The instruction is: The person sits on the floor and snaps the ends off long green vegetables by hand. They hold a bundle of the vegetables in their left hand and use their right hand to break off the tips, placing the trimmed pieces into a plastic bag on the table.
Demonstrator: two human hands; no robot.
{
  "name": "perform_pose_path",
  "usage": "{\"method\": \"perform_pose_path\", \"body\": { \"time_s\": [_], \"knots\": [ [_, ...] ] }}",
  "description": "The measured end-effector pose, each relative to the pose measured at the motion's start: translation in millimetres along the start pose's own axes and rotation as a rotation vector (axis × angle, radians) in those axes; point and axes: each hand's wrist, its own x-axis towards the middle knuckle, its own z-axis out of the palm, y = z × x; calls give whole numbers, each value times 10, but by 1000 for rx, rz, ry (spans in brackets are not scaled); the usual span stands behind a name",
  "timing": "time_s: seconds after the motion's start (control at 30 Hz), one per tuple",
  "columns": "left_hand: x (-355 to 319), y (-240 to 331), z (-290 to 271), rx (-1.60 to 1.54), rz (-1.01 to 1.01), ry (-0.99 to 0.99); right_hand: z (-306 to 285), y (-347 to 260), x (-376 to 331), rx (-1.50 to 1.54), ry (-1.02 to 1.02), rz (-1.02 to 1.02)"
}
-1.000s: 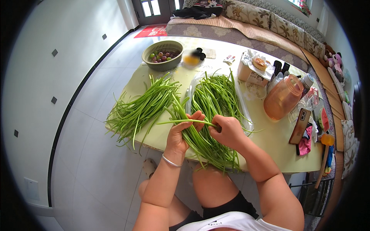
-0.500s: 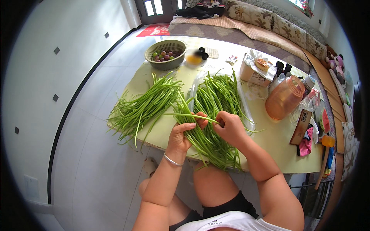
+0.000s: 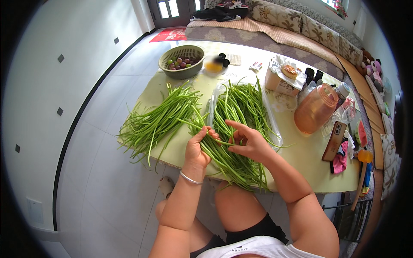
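Observation:
My left hand (image 3: 199,148) is closed on a long green vegetable stem (image 3: 188,124), pinching it between thumb and fingers above the table's near edge. Just right of it, my right hand (image 3: 248,144) has its fingers apart, the index raised. The stem's right end reaches the gap between that hand's thumb and fingers; contact there is unclear. Beneath both hands lies a big pile of the same green stems (image 3: 243,103), partly on a clear plastic bag (image 3: 275,124). A second heap of stems (image 3: 159,116) rests on the table at the left.
On the table (image 3: 297,172), a grey-green basket (image 3: 183,74) of grapes stands at the far left. A box (image 3: 279,84) with a round pastry (image 3: 290,71), a pinkish jug (image 3: 316,109) and a phone (image 3: 334,141) occupy the right. A sofa (image 3: 275,32) lies beyond.
My right hand has opened its fingers and dropped slightly nearer and lower. The stem in my left hand now slopes down to the right instead of lying nearly level.

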Motion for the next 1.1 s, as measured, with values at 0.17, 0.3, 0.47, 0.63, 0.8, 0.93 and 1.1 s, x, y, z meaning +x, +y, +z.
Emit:
{"method": "perform_pose_path", "body": {
  "time_s": [0.17,0.3,0.47,0.63,0.8,0.93,1.1],
  "knots": [
    [26,91,-108,1,-64,-90,-17,150,58,384,147,-128],
    [-41,108,-10,32,-83,-48,-47,-48,-46,94,16,-328],
    [-97,85,48,-6,-77,-136,-18,-182,-117,-20,-320,-213],
    [-100,94,71,6,-44,-71,-106,-150,-98,12,-439,-77],
    [-66,104,-38,42,-8,-85,-163,-205,-102,143,-575,-10],
    [-75,93,20,47,-42,-76,-137,62,26,177,77,79],
    [-76,107,2,56,-77,-121,-295,484,217,-562,409,80]
  ]
}}
